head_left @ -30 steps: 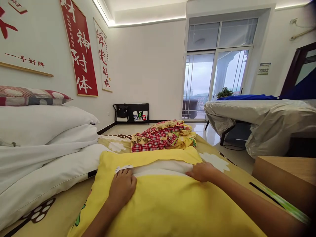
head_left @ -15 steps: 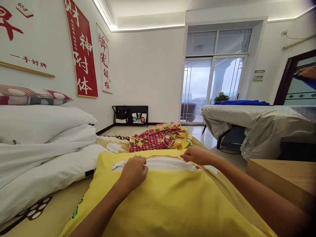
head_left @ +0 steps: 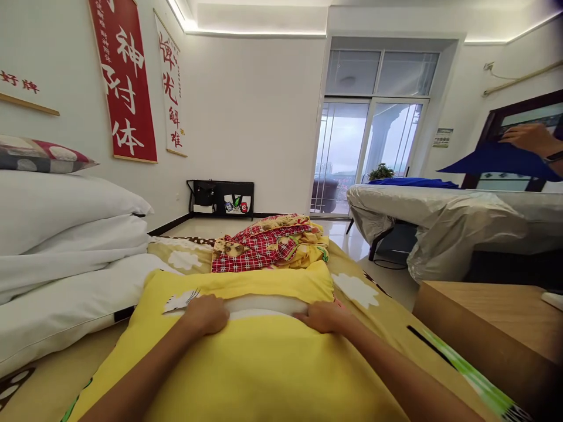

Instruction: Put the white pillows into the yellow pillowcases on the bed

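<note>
A yellow pillowcase (head_left: 272,369) lies in front of me, bulging around a white pillow (head_left: 268,304) that shows through its opening. At the left end of this opening, my left hand (head_left: 207,315) has its fingers closed on the fabric edge. My right hand (head_left: 324,317) grips the edge at the right end, fingers curled, with the tips partly hidden. The pillow's white surface lies between the two hands. A printed cat-like face with whiskers is on the yellow cloth left of my left hand.
Stacked white pillows (head_left: 65,234) stand at the left. Beyond the pillowcase lies a heap of red plaid and yellow cloth (head_left: 268,246). On the right are a wooden cabinet (head_left: 484,310) and a plastic-covered table (head_left: 440,205). Another person's hand (head_left: 530,138) holds blue cloth (head_left: 497,161).
My right hand has moved down from the far edge of the opening to its right end. My left hand has shifted left. The other person's blue cloth has come further into view.
</note>
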A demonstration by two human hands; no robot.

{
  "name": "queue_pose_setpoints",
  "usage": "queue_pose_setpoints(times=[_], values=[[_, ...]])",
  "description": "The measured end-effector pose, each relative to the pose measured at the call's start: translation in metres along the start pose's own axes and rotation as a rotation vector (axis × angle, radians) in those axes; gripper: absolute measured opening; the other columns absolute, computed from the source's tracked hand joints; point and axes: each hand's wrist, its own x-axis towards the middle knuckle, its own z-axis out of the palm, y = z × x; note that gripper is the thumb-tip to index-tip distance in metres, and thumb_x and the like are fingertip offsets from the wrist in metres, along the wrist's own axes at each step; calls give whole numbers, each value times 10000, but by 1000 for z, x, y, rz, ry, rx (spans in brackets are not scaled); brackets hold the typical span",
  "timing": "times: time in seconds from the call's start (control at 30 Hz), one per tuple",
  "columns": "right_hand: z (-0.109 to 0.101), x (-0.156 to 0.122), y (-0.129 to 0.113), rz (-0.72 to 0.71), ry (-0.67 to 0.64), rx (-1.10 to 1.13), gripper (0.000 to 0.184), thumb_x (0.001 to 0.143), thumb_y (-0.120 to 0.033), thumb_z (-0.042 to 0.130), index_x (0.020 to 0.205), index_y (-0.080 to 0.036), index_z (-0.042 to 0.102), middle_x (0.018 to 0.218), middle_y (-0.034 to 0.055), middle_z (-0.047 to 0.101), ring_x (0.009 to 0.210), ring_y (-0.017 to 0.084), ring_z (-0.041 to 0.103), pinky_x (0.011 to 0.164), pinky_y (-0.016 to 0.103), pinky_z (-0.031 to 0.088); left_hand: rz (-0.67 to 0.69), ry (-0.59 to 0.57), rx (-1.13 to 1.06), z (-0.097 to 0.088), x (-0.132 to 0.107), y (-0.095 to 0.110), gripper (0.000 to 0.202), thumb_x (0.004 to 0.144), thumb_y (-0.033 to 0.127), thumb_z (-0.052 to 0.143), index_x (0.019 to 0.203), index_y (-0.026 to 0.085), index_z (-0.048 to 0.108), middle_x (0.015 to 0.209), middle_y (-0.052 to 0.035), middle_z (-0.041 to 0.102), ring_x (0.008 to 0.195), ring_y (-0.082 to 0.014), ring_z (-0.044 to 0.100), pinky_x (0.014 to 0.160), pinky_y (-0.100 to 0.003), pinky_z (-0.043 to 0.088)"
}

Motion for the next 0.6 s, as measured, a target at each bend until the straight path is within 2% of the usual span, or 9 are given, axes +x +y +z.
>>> queue_pose_setpoints(times=[0.07,0.17,0.23,0.33,0.43,0.53,0.6], values=[[-13,-4,14,-34,-38,-4,495,877,-517,434,778,-129,724,839,173,707,784,283,659,661,354,437,5,0,20,3,-3,0,383,842,232,363,950,129,717,1020,-199,699,946,-324,660,778,-447,497],[-42,-13,40,-88,-49,23,297,821,-386,538,736,-164,716,763,79,706,694,200,629,607,279,402,11,26,57,10,-7,5,396,850,167,325,946,104,704,1004,-202,699,930,-351,656,762,-495,490],[-60,-20,58,-80,10,51,245,820,-320,524,743,-182,711,752,38,699,682,161,607,598,245,378,17,54,73,14,-8,8,406,857,135,298,961,95,688,999,-201,697,928,-352,654,756,-494,489],[-73,-26,80,23,145,70,243,840,-277,489,767,-175,697,825,65,700,757,172,605,624,246,362,19,88,81,13,-10,9,398,873,148,288,978,99,669,975,-193,700,912,-338,657,764,-472,486],[-60,-25,91,106,165,107,262,831,-293,512,663,-158,661,730,87,682,699,179,599,574,251,342,-16,123,91,7,-12,7,392,883,193,291,952,112,669,937,-186,702,884,-342,657,746,-468,478],[-31,-19,91,83,113,205,343,845,-385,505,606,-168,622,615,42,653,582,138,572,522,231,331,-81,142,95,-3,-13,4,381,876,215,306,921,130,675,934,-178,698,889,-348,649,726,-458,469],[-11,-14,89,60,107,269,373,847,-460,497,650,-169,621,628,26,660,577,126,568,515,223,331,-117,121,88,-11,-14,4,371,874,212,309,897,140,673,948,-171,692,890,-338,647,722,-441,463]])
